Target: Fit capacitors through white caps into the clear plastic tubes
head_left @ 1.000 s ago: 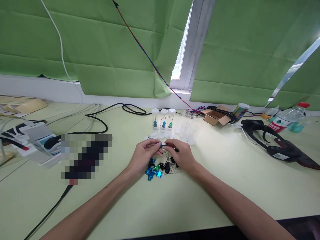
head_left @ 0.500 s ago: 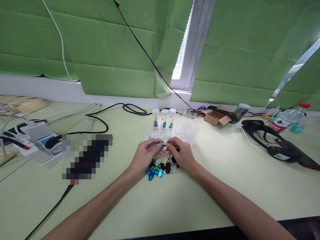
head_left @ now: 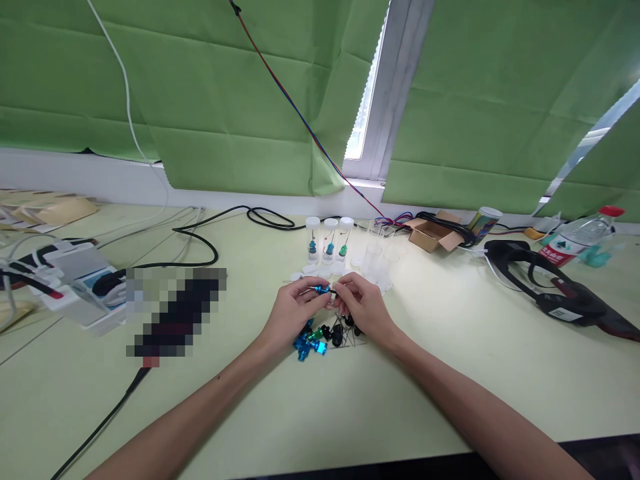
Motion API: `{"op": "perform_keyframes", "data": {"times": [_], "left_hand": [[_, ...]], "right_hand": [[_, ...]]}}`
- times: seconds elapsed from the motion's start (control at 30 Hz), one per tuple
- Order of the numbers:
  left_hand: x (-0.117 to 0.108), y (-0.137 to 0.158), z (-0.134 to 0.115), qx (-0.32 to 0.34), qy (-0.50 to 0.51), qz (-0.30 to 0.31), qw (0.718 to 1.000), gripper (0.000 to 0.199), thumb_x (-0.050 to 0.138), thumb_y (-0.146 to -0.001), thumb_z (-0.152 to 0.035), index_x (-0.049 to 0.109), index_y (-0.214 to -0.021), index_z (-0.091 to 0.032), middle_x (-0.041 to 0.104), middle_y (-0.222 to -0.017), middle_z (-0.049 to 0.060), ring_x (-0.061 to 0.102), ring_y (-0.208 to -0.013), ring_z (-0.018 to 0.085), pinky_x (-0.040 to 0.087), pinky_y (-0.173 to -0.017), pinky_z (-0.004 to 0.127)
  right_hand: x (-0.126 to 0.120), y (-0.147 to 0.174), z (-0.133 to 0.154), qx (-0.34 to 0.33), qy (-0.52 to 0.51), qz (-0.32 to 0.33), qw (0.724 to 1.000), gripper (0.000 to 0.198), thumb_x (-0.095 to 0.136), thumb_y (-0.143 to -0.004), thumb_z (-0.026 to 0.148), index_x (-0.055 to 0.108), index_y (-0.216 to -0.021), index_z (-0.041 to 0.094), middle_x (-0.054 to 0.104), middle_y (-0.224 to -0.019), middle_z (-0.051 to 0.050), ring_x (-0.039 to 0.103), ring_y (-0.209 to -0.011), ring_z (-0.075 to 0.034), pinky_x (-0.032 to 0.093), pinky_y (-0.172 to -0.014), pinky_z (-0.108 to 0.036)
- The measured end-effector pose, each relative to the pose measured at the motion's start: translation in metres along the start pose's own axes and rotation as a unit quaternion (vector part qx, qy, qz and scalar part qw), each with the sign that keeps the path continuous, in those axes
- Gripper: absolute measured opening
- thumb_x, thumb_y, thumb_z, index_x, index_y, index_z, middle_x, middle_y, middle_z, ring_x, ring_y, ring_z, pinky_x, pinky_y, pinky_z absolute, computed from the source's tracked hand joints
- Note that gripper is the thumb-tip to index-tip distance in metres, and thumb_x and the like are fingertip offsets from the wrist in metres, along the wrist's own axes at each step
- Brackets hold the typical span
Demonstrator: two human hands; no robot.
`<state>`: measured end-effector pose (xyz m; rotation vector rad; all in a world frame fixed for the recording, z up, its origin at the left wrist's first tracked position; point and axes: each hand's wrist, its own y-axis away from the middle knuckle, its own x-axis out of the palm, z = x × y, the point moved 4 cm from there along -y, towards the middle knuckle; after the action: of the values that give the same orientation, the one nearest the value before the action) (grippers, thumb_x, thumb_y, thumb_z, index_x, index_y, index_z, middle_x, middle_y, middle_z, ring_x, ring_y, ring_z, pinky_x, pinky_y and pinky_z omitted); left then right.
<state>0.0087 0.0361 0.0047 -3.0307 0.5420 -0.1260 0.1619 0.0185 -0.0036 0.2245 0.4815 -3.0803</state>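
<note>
My left hand (head_left: 287, 312) is closed, pinching a small shiny blue metal fitting (head_left: 321, 289) between thumb and fingers. From the right, my right hand (head_left: 369, 308) pinches the short black end (head_left: 334, 291) of that same piece; its fingertips partly hide the join. Just below both hands lies a loose pile: several blue fittings (head_left: 302, 347), a green fitting (head_left: 316, 335), black rounded knobs (head_left: 337, 335) and thin metal rods (head_left: 351, 339). Beyond the hands stand three capped clear tubes (head_left: 329, 233), each with a blue or green fitting and a thin rod inside.
Clear open tubes (head_left: 373, 255) and round white caps (head_left: 325, 271) sit behind my hands. An open cardboard box (head_left: 433, 235), a can (head_left: 484, 223), a black headset-like device (head_left: 543, 280) and a bottle (head_left: 575, 240) are to the right. A black cable (head_left: 200, 230) and white power strip (head_left: 80, 287) lie left.
The blue fitting shows more clearly between my fingertips now, as my left thumb has shifted down off it. Both hands stay in nearly the same place. The view has moved slightly.
</note>
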Motion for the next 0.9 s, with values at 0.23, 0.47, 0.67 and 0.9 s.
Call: {"op": "perform_keyframes", "data": {"times": [0.23,0.47,0.67,0.9], "left_hand": [[-0.0003,0.0004,-0.0007,0.031,-0.027,-0.017,0.999,0.027,0.078,-0.073,-0.031,0.070,-0.094,-0.016,0.069,-0.086,0.005,0.066,-0.077,0.017,0.054,-0.076,0.030],[-0.0013,0.0013,-0.0005,0.039,-0.052,-0.031,0.997,0.026,0.077,-0.073,-0.031,0.069,-0.093,-0.016,0.069,-0.082,0.005,0.065,-0.074,0.017,0.054,-0.073,0.030],[-0.0018,0.0011,-0.0012,0.036,-0.046,-0.039,0.998,0.025,0.077,-0.073,-0.032,0.069,-0.091,-0.016,0.068,-0.077,0.003,0.065,-0.072,0.016,0.053,-0.071,0.027],[-0.0042,0.0012,-0.0035,0.023,-0.021,-0.062,0.998,0.029,0.079,-0.070,-0.033,0.069,-0.091,-0.016,0.068,-0.073,0.002,0.065,-0.067,0.016,0.052,-0.069,0.028]], "right_hand": [[0.0011,0.0001,-0.0014,0.011,-0.018,0.014,1.000,0.029,0.054,-0.093,0.050,0.054,-0.085,0.022,0.065,-0.062,0.001,0.056,-0.047,-0.013,0.047,-0.047,-0.025],[0.0016,0.0000,-0.0011,0.020,-0.028,0.026,0.999,0.032,0.054,-0.092,0.053,0.053,-0.085,0.022,0.066,-0.062,0.001,0.058,-0.046,-0.014,0.047,-0.045,-0.025],[0.0035,0.0002,0.0001,0.018,-0.044,0.048,0.998,0.030,0.055,-0.091,0.053,0.051,-0.090,0.022,0.066,-0.066,0.001,0.058,-0.049,-0.014,0.048,-0.047,-0.026],[0.0046,0.0024,0.0060,-0.006,-0.026,0.055,0.998,0.027,0.061,-0.089,0.046,0.054,-0.100,0.022,0.062,-0.072,0.001,0.061,-0.055,-0.013,0.052,-0.054,-0.026]]}}
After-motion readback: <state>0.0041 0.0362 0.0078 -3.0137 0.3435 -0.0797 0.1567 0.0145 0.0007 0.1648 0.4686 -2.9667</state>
